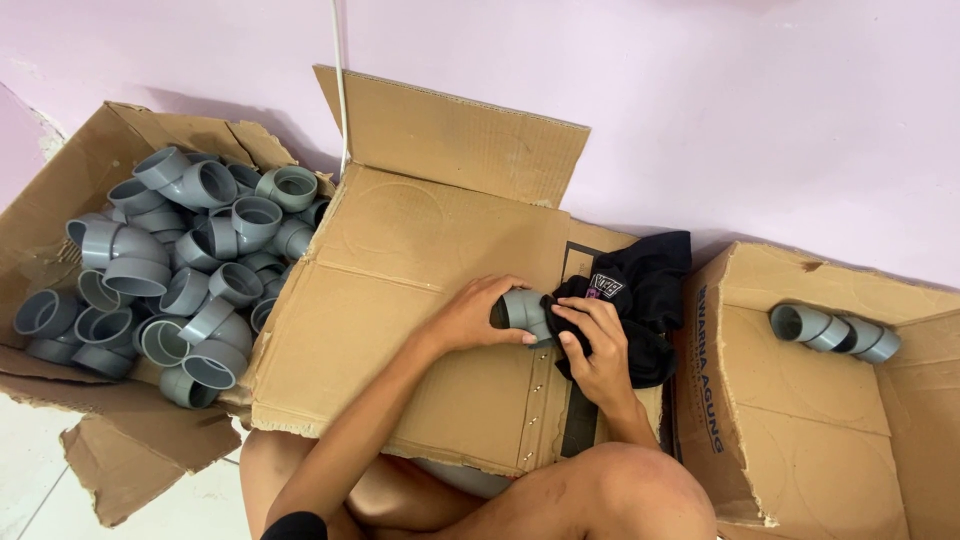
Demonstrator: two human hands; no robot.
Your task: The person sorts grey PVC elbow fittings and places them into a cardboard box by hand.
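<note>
**Elbow and cloth over the cardboard**

The left hand has its grip closed around a grey elbow above the flat cardboard. The right hand presses a black cloth against the elbow, fingers clutching the cloth.

At nine o'clock an open cardboard box holds a heap of grey pipe elbows. At three o'clock another box holds three joined grey fittings. A pink wall runs behind.
</note>
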